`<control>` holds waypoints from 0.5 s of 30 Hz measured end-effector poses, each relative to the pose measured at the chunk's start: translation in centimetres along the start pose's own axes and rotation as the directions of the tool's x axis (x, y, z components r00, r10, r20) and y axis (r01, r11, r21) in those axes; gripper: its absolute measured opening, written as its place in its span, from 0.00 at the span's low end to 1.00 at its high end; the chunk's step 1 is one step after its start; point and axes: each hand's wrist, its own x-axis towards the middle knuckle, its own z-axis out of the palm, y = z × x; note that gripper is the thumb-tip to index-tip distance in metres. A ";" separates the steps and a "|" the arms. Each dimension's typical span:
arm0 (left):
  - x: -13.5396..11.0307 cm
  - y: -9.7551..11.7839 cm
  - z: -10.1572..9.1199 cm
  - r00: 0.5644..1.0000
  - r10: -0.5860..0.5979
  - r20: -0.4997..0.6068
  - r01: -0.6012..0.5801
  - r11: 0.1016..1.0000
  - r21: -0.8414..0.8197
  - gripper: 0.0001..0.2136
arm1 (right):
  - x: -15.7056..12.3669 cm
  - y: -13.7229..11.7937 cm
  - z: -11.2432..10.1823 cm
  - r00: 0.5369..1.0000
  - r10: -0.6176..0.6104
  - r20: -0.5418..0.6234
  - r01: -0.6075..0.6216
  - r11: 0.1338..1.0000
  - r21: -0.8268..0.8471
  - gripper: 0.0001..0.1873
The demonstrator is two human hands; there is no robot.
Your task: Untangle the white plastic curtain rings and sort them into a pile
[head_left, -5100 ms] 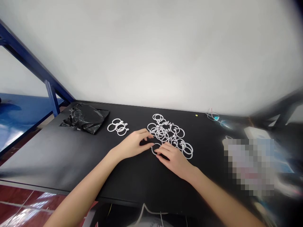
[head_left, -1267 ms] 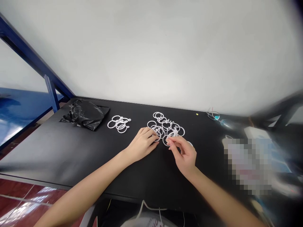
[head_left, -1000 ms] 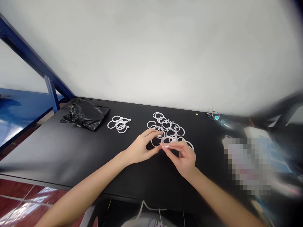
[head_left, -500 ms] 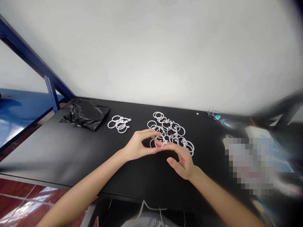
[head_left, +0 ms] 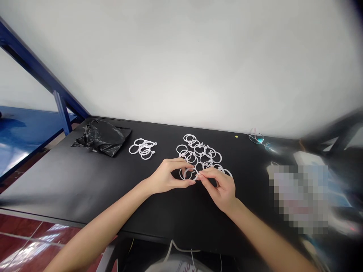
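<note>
Between my two hands, above the black table (head_left: pixel 170 215), is a white curtain ring (head_left: pixel 185 174) with a small eyelet on its edge. My left hand (head_left: pixel 169 174) grips the ring's left side between thumb and fingers. At the eyelet end, the thumb and index finger of my right hand (head_left: pixel 219 185) pinch the ring; the fingertips cover the eyelet. Just beyond my hands lies a loose pile of similar white rings (head_left: pixel 204 153), partly hidden by my fingers. A smaller heap of white rings (head_left: pixel 142 149) rests to the left.
A crumpled black plastic bag (head_left: pixel 104 136) lies at the table's back left. Eyeglasses (head_left: pixel 256 138) sit near the wall at the right. Farther right are a white box (head_left: pixel 307 158) and a blurred, pixelated item (head_left: pixel 297 200). A blue metal frame (head_left: pixel 42 70) rises at the left.
My right thumb has closed against the index finger, pinching the ring's eyelet end. The held ring has tilted and dropped slightly. Both ring piles look unchanged.
</note>
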 end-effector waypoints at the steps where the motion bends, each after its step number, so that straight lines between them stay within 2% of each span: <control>1: 0.0 0.1 0.0 1.000 -0.007 0.007 0.007 1.000 0.005 0.14 | 0.0 0.0 0.1 1.000 0.002 0.003 -0.002 1.000 0.012 0.07; 4: 0.1 0.2 -0.2 1.000 -0.018 0.025 0.017 1.000 0.026 0.14 | -0.3 0.1 0.2 0.999 0.033 0.010 -0.033 0.999 0.028 0.07; 7: 0.3 -0.2 -1.5 1.000 -0.021 0.015 0.019 0.990 0.141 0.16 | -0.6 0.6 0.1 0.990 0.139 0.017 -0.139 0.988 0.063 0.11; 10: 0.1 -1.8 -4.8 0.990 -0.041 -0.135 0.093 0.909 0.405 0.17 | -0.8 0.9 0.0 0.976 0.216 0.002 -0.214 0.967 0.136 0.16; 12: -0.5 -3.1 -7.6 0.957 -0.091 -0.277 0.235 0.804 0.547 0.22 | -0.8 0.9 -0.1 0.976 0.215 -0.021 -0.209 0.966 0.150 0.14; 13: -0.8 -3.8 -8.9 0.933 -0.113 -0.341 0.304 0.756 0.580 0.23 | -0.8 0.9 -0.1 0.978 0.207 -0.028 -0.201 0.969 0.146 0.13; 15: -1.7 -4.8 -11.1 0.902 -0.169 -0.398 0.399 0.681 0.615 0.21 | -0.7 0.9 0.0 0.982 0.187 -0.028 -0.181 0.974 0.133 0.12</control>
